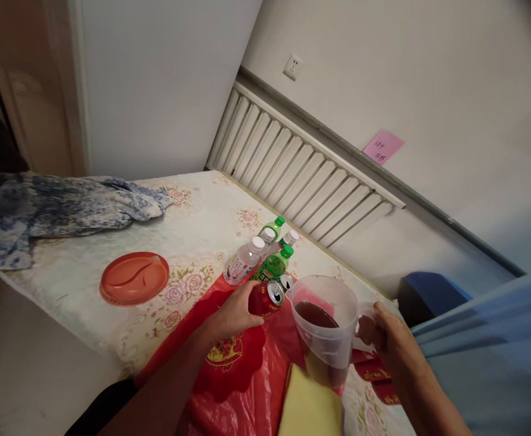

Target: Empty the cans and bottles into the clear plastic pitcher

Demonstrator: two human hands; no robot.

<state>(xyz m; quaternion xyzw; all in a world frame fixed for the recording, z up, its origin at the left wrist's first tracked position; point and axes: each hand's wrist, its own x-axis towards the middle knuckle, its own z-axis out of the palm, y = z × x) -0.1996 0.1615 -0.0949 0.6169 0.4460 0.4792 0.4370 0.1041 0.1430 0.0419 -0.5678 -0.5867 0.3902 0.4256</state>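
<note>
My left hand (234, 315) is wrapped round a red drink can (265, 298) with an opened top, held tilted just above the table. My right hand (390, 339) grips the handle of a clear plastic measuring jug (326, 327) with dark liquid in its bottom. The can's mouth sits close to the jug's left rim. Both are over a red plastic bag (242, 375) spread on the floral tablecloth (192, 224).
Several small bottles (265, 251), green and clear, stand just behind the can. A red plate (134, 278) lies to the left, a blue patterned cloth (60, 206) at the far left. A yellow sponge (310, 406) lies below the jug. A radiator (301, 175) runs along the wall.
</note>
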